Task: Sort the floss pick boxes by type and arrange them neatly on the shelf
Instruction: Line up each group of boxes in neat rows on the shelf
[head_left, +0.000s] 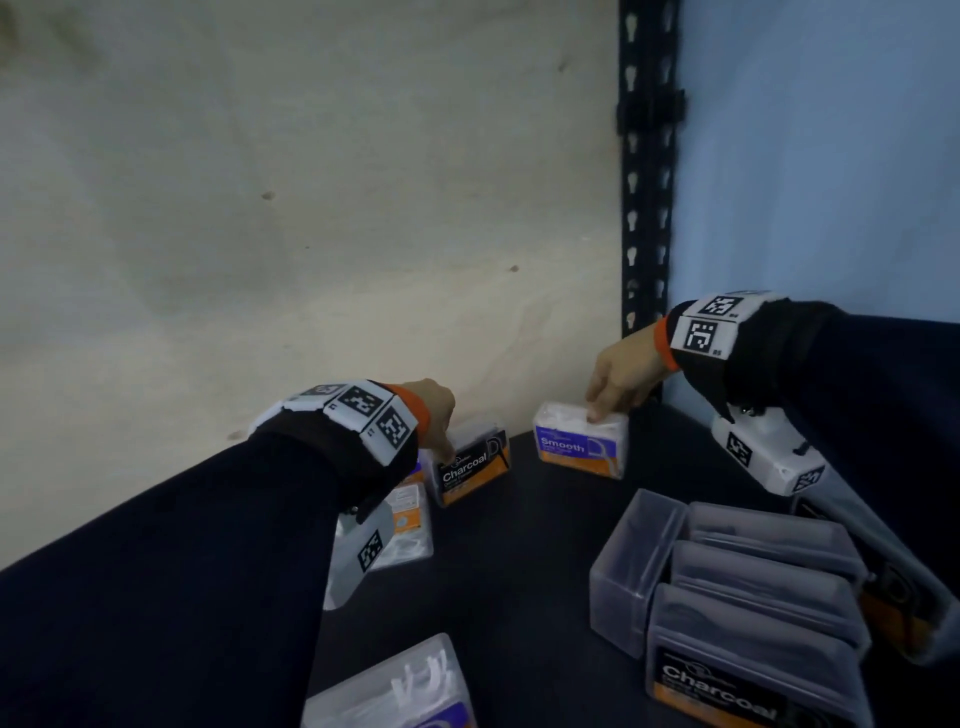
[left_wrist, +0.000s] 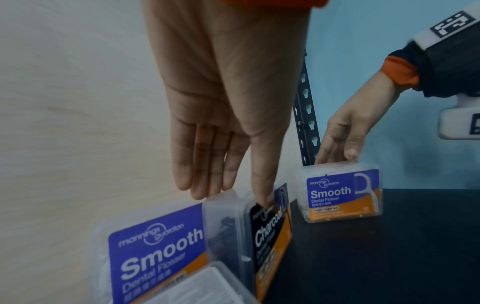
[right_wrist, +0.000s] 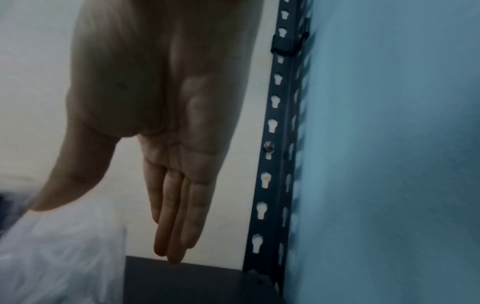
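Currently, the placement step appears to be in hand: both hands set boxes upright along the back of the shelf (head_left: 545, 519).

Left hand (head_left: 431, 410): fingers straight and extended downward. The fingers lie behind the Charcoal box (head_left: 470, 465) and the thumb on its front face, so the box is held lightly between them. This box stands on edge near the back wall (head_left: 311, 208), slightly tilted.

Right hand (head_left: 621, 376): fingers straight, thumb on the top front edge of the Smooth box (head_left: 579, 444), fingers behind it. The box stands upright on the shelf, near the slotted upright post (head_left: 647, 208), apart from the Charcoal box.

Next move, as a judgement: release each box squarely, then collect further boxes. Another Smooth box (left_wrist: 155, 246) lies just beside the Charcoal box on the left, so the types are still mixed there. A group of Charcoal boxes (head_left: 748, 613) waits at the front right, and one more clear box (head_left: 395, 686) lies at the front edge.

Materials: the boxes are rectangular, translucent hard plastic with glossy printed labels, purple-and-orange or black-and-orange. They probably slide easily on the dark matte shelf. White picks show through the Smooth box walls.
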